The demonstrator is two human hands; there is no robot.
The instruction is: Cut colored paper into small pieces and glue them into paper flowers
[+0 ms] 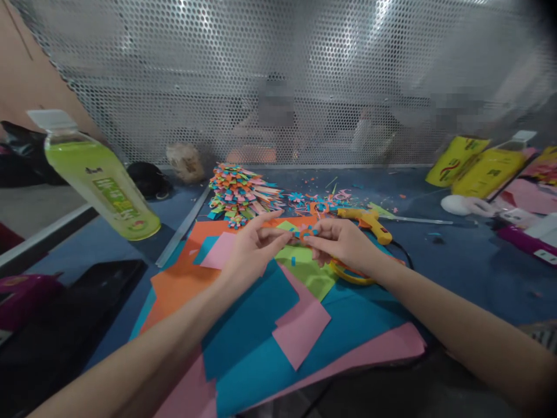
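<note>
In front of me, my right hand (pixel 337 239) pinches a small paper flower (pixel 307 233) with an orange middle and blue petals. The thumb and fingertips of my left hand (pixel 257 241) are closed at the flower's left edge, where a bit of blue paper shows. Whether that bit is joined to the flower I cannot tell. Below the hands, a tiny blue paper strip (pixel 293 261) lies on a green sheet (pixel 327 283). Under my right wrist are yellow-handled scissors (pixel 354 279), partly hidden.
Beyond my hands stand a cone of folded paper pieces (pixel 239 188) and paper scraps (pixel 335 200). A yellow glue gun (pixel 368 221) lies at right, its cord trailing. Blue sheets (pixel 252 319) and pink paper (pixel 300 331) cover the front. A green drink bottle (pixel 102 180) stands left.
</note>
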